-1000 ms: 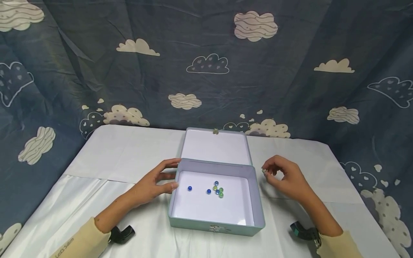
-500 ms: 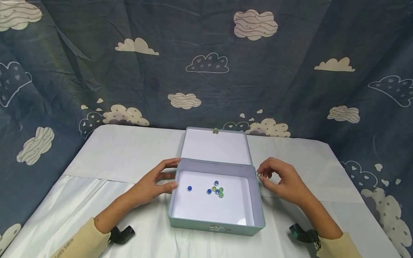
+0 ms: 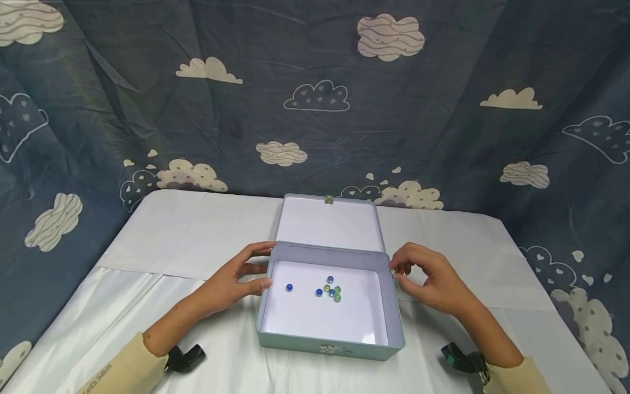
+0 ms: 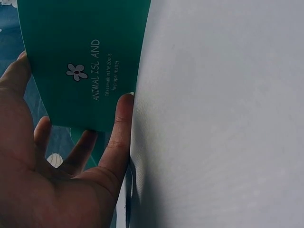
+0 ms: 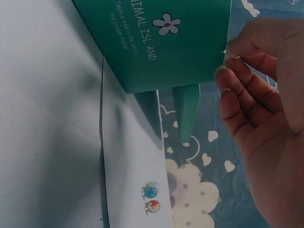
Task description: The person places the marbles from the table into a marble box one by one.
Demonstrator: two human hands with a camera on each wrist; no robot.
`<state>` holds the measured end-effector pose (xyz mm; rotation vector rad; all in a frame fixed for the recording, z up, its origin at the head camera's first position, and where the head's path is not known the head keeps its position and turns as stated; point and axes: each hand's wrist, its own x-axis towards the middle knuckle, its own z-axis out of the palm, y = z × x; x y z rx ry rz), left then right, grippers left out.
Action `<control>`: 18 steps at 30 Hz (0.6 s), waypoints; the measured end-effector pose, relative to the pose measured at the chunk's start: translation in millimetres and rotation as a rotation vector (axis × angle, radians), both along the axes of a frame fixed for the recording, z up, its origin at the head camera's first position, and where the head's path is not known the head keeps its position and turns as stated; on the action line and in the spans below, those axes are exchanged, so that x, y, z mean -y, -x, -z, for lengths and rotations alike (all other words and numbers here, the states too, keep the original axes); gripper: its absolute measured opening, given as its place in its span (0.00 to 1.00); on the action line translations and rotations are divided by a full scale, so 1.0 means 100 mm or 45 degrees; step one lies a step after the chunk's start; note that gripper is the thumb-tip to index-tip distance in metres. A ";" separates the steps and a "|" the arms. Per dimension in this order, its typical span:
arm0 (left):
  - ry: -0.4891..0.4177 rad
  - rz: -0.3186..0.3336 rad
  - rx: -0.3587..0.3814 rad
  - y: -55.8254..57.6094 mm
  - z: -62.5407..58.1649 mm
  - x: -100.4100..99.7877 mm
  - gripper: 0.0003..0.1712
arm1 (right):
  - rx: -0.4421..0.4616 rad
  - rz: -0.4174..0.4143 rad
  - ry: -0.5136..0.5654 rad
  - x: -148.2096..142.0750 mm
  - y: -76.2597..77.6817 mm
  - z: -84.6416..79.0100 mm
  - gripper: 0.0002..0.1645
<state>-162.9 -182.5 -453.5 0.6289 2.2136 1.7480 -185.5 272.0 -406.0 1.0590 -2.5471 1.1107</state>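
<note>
A green tin box [image 3: 325, 353] with a pale lilac inside stands with its lid [image 3: 330, 227] laid back. Several blue and green glass marbles lie on its floor, a lone blue marble [image 3: 289, 287] toward the left. My left hand [image 3: 236, 282] rests against the left wall [image 4: 76, 47], fingers spread, thumb at the rim. My right hand [image 3: 433, 279] is right at the right rim, thumb and forefinger pinching a small glass marble, mostly hidden by the fingertips [image 5: 220, 71]. Under it on the table, two marbles show in the right wrist view, one blue [image 5: 150, 190], one orange-red [image 5: 153, 206].
White cloth [image 3: 197, 230] covers the table, with a seam running across it. Behind hangs a dark blue curtain [image 3: 236, 126] with a cloud print. A metal clasp [image 3: 327, 348] sits on the box front. Black wrist cameras [image 3: 186, 358] hang under both wrists.
My right hand has moved left with the pinched marble, from beside the box to its right rim. The left hand, the box and the marbles inside have stayed put.
</note>
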 end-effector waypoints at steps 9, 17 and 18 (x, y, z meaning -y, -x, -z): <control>-0.004 -0.002 0.009 0.01 0.00 -0.01 0.44 | -0.023 -0.037 0.034 0.00 0.01 0.00 0.20; -0.002 0.000 0.008 0.00 -0.01 -0.01 0.43 | -0.027 -0.024 0.019 0.01 0.00 -0.01 0.22; -0.004 0.004 0.005 0.00 -0.01 -0.01 0.43 | -0.017 -0.017 0.014 0.01 -0.01 -0.01 0.21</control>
